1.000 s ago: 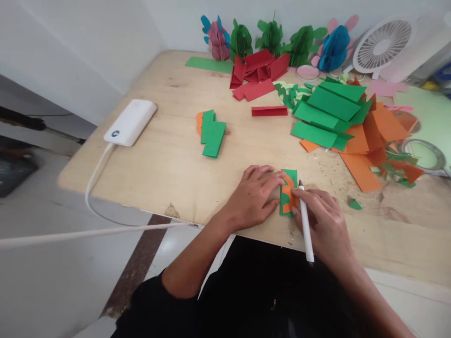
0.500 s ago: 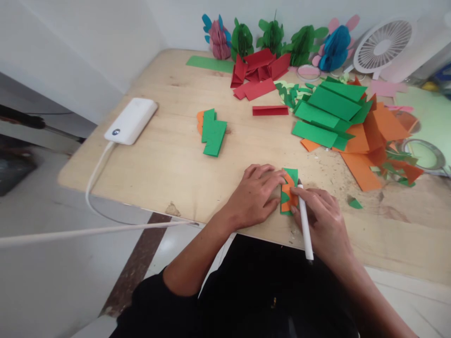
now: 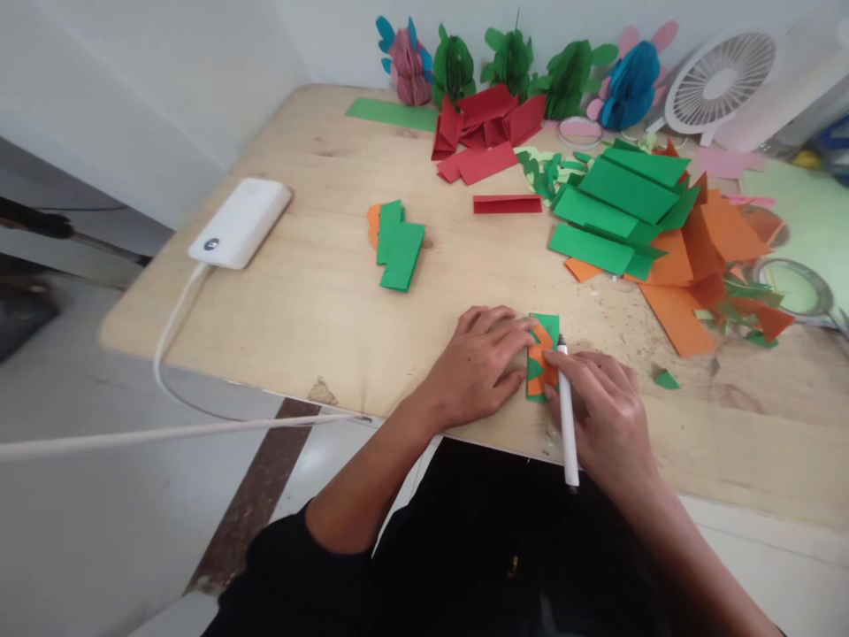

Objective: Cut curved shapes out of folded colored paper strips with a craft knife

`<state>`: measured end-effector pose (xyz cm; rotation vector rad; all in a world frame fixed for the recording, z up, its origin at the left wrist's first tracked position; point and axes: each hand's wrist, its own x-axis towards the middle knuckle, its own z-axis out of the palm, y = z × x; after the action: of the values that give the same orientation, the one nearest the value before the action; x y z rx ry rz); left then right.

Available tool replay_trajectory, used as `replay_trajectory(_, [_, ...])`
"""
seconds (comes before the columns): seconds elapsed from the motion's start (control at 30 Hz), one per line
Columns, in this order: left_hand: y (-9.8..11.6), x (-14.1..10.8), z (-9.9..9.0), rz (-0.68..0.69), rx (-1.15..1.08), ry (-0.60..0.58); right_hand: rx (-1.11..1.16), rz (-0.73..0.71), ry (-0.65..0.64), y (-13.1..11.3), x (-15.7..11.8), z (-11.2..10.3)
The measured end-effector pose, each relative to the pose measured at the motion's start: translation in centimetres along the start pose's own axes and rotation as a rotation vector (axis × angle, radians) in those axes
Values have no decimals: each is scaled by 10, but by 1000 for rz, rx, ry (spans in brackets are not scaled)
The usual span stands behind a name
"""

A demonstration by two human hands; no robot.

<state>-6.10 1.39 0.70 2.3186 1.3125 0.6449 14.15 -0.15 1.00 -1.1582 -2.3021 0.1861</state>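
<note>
On table, just right of frame's centre: best to press cutout flat on card with loosely spread left hand, guiding pen, pinched in right hand, close along cutout's edge.

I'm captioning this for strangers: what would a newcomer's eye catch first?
Probably the green cards heaped over orange paper at right. Then the paper figures lined up at the back. Nearer, the right hand holds a white pen beside an orange cutout on a green strip.

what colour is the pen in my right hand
The pen is white with dark ends, clearest in the head view.
</note>
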Motion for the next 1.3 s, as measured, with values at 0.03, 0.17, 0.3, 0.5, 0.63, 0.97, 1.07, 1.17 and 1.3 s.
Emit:
replay_trajectory(0.03, [0,0,0,1,1,2,-6,-6,3,0,0,0])
replay_trajectory(0.17, [1,0,0,0,16,6,-32,-21,-5,1,-1,1])
replay_trajectory(0.3, [2,0,-1,8,33,-1,-55,-34,-12,0,-1,0])
replay_trajectory(0.5, [1,2,-4,12,43,-21,-65,-33,-20,0,-2,0])
replay_trajectory(0.63, [-1,3,-4,19,34,-16,-61,-36,-17,1,-2,0])
replay_trajectory(0.97, [-3,2,-2,13,-5,-4,-40,-35,-2,1,-1,1])
replay_trajectory(1.07, [-3,2,-3,14,-10,4,-37,-38,4,1,-1,1])
replay_trajectory(1.17, [-3,2,-3,18,-14,12,-35,-41,5,1,-1,1])
replay_trajectory(1.3, [-3,2,-2,27,-10,16,-25,-38,3,0,-1,1])
